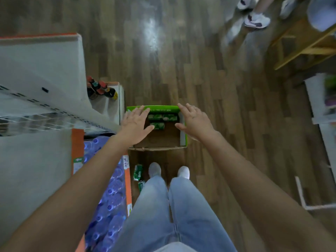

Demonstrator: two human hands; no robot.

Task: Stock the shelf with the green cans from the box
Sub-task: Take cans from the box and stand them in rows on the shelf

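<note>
Left grip (135, 122): fingers spread and straight, palm down, holding nothing. Right grip (195, 120): the same, spread and empty.

Box (183, 135): green-walled, open-topped, on the wood floor (181, 60), lying under and between the two grips. The left grip covers the box's left edge and the right grip its right wall. Whether either touches the cardboard cannot be told.

Green cans (162, 117): lying on their sides at the far end of the box, between the grips and just off the left grip's fingertips. One more can (158, 126) lies right beside the left thumb tip. The exact count is blurred.

Two loose cans (138, 172) lie on the floor behind the left grip, toward the person's pale shoes (154, 169).

Shelf (41, 70): white, outboard of the left grip. Red-capped bottles (100, 88) stand beyond that grip, and a wrapped pack of water bottles (109, 188) sits under the left forearm.

Far beyond the right grip are someone's sneakers (256, 20).
</note>
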